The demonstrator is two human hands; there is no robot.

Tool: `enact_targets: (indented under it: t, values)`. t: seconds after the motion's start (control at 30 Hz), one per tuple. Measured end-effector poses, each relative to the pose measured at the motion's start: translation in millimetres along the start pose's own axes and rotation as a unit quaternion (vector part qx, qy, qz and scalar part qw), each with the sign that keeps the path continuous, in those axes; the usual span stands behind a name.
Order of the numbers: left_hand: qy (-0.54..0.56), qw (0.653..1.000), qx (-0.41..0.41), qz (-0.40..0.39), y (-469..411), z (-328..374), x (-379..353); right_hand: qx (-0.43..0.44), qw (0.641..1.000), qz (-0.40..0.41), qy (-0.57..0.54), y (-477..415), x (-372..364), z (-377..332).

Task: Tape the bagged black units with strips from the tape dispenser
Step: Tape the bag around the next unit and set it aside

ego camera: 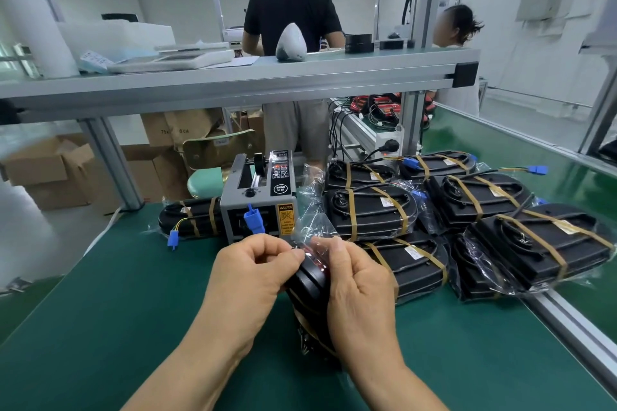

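- Your left hand (253, 274) and right hand (362, 280) both pinch the top of one bagged black unit (309, 282), which stands on edge over the counter (133, 310).
- The tape dispenser (258, 200) stands just behind it.
- Taped units (370, 210) are piled to the right.

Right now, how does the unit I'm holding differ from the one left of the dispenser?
The held unit stands on edge, gripped by left hand and right hand; the other unit lies flat. The held unit's bag end is loose; two tan strips bind the other unit. Both are black, bagged.
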State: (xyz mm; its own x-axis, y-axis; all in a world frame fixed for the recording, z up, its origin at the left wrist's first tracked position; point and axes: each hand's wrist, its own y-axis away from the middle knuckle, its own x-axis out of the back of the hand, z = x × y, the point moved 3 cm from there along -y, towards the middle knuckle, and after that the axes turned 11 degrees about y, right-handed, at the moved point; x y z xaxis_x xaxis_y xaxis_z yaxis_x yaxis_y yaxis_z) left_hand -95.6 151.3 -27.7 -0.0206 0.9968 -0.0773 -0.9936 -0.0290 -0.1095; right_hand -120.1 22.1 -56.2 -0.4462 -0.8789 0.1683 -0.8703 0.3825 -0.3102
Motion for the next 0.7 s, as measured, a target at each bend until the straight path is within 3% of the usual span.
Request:
enact_targets:
  t: [0.33,0.7]
  values:
    - [-0.031,0.999,-0.004,0.012,2.6,3.6,-0.3,0.009,1.000,-0.008,-0.012,2.4,-1.8,-2.5]
    - [0.013,0.999,0.030,0.021,5.5,-2.6,2.1,0.003,1.000,-0.013,-0.017,5.1,-3.6,-3.6]
